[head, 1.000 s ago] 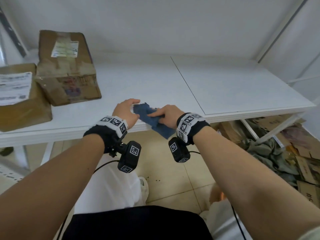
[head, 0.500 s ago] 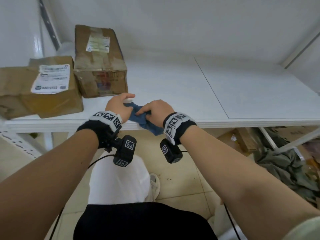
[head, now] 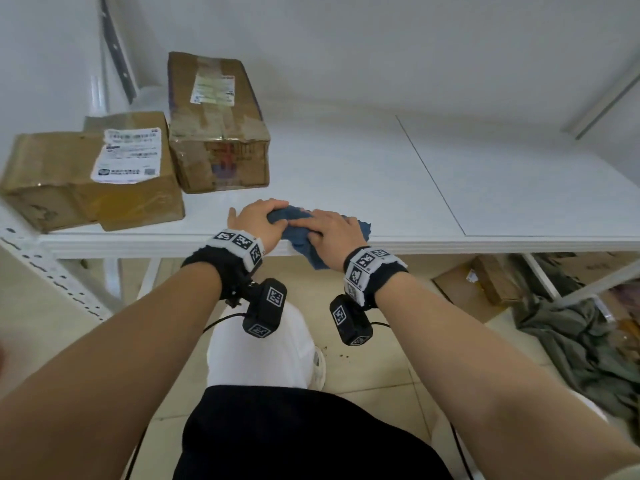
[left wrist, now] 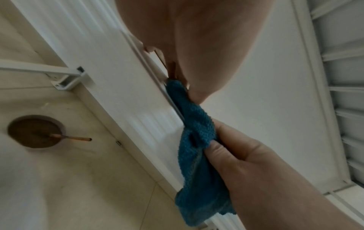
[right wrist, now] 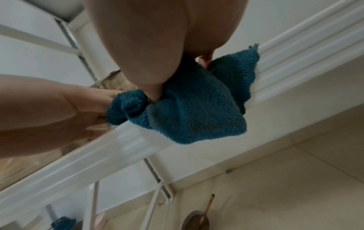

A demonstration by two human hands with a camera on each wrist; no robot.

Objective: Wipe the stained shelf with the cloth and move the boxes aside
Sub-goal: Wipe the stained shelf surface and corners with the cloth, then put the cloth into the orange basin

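Both hands, left hand (head: 258, 218) and right hand (head: 329, 226), pinch the bunched blue cloth (head: 294, 228) at the shelf (head: 346, 168)'s near edge, probably regathering it for wiping.

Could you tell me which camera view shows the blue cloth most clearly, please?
The right wrist view: the blue cloth fills the centre, draped over the shelf edge. The left wrist view shows it edge-on, hanging; the head view shows only parts between both hands.

Two taped brown cardboard boxes (head: 218, 123) (head: 93, 174) block the white shelf (head: 346, 161) at ten o'clock; from twelve to three it lies open.
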